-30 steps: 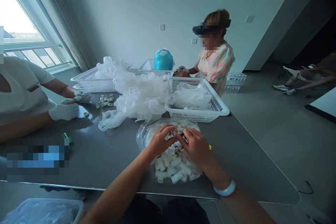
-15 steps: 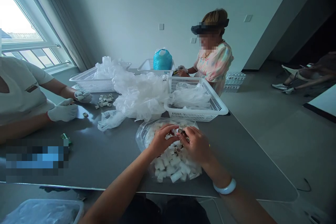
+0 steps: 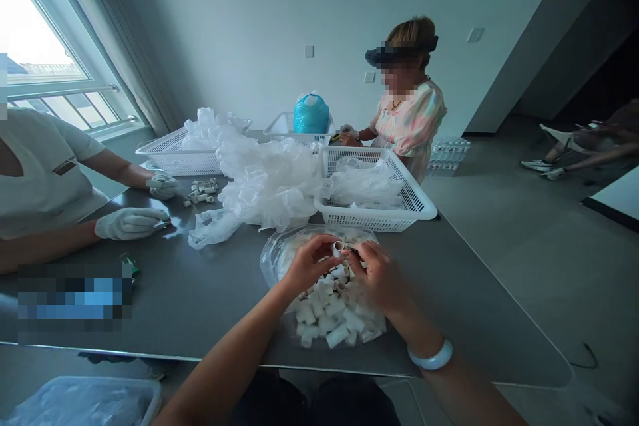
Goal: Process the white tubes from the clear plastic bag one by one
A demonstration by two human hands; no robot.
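Observation:
My left hand (image 3: 313, 262) pinches a short white plastic pipe fitting (image 3: 338, 249) between thumb and fingers, its round open end turned toward me. Close against it on the right, my right hand (image 3: 374, 273) is closed, fingertips at the fitting's edge. Something small and thin sits in those fingertips, too little seen to name. Both hands are over an open clear plastic bag (image 3: 269, 259) on the table, full of loose white pipe fittings (image 3: 337, 336).
Beyond the bag stand a white basket (image 3: 379, 218) and heaped clear plastic bags (image 3: 269, 180). At left, a co-worker's gloved hands (image 3: 132, 223) are near a small pile of fittings (image 3: 200, 192). Another person (image 3: 409, 113) is across the table (image 3: 200, 306). A blue bag (image 3: 310, 114) sits behind.
The fitting in my left hand has turned, so its open end now shows. My right hand stays beside it. The co-worker's near gloved hand has moved right along the table.

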